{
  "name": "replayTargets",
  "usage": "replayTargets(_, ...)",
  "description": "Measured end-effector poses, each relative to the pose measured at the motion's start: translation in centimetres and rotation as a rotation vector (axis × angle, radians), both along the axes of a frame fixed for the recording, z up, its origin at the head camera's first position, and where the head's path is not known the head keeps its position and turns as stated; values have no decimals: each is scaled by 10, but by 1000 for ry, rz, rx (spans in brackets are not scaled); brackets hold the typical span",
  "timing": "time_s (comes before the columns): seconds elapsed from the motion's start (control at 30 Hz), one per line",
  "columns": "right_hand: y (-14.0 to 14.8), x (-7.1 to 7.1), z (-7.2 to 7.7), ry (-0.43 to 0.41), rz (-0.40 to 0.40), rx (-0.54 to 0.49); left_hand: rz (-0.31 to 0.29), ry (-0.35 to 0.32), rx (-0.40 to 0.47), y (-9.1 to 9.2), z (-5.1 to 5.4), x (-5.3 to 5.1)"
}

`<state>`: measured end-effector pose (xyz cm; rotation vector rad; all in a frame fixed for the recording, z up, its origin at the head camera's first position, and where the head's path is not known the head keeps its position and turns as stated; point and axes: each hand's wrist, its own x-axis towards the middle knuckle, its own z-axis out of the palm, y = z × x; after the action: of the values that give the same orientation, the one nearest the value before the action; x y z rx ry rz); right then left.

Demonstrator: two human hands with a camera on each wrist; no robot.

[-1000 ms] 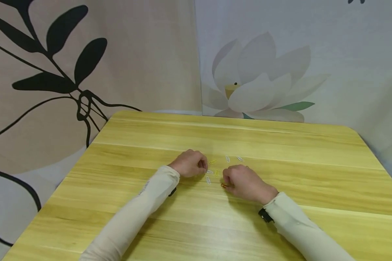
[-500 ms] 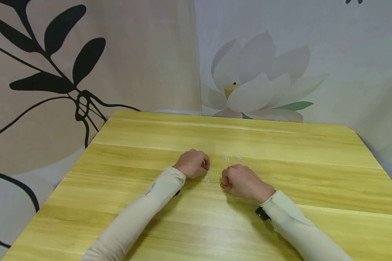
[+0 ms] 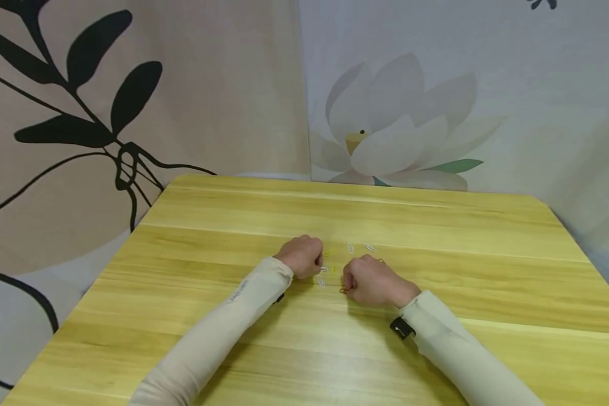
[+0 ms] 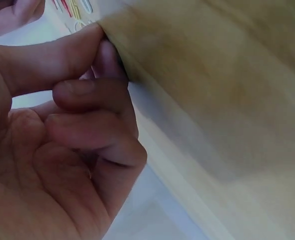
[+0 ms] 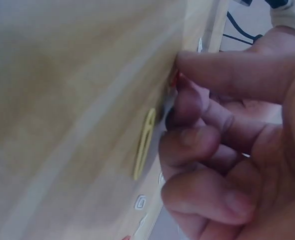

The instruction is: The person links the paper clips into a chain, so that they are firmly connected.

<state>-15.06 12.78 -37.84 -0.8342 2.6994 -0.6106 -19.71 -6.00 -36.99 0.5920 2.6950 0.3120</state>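
Several small paperclips lie between the two hands. Thumb and forefinger of the left hand [image 3: 300, 257] [image 4: 72, 130] are together at one end of a white paperclip [image 3: 323, 269] [image 4: 78, 25], pinching it; the tips hide that end. The right hand [image 3: 377, 281] [image 5: 227, 135] pinches a red paperclip [image 5: 174, 79] between thumb and forefinger, its other fingers curled. Beneath that hand lies a yellow-orange paperclip [image 3: 343, 291] [image 5: 144, 145]. Yellow paperclips [image 3: 334, 270] and another white one [image 3: 321, 281] rest in the gap between the hands.
Beyond the hands, two white paperclips [image 3: 351, 248] [image 3: 369, 247] lie on the wooden table [image 3: 264, 208], and an orange one [image 3: 382, 260] shows behind the right hand. Patterned cloth [image 3: 233, 84] hangs past the table's far edge.
My left hand has shifted slightly right, covering more of the white paperclip's end. The right hand stays in nearly the same place beside the paperclips, and the head view has shifted slightly.
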Motion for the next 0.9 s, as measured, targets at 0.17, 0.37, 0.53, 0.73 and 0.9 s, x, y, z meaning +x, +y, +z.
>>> replayTargets(0.17, -3, 0, 2, -19, 13, 37, -23, 2, -14, -1, 2, -1)
replayTargets(0.37, -9, 12, 5, 130, 46, 131, -70, -6, 43, -5, 3, 0)
replayTargets(0.53, -11, 16, 5, 178, 34, 191, -72, -44, 97, -9, 4, 1)
replayTargets(0.73, -4, 12, -1, 227, 52, 58, -48, -66, 233, -15, 5, 1)
replayTargets(0.9, 2, 4, -1, 266, 47, -114, -23, -77, 399, -17, 5, 3)
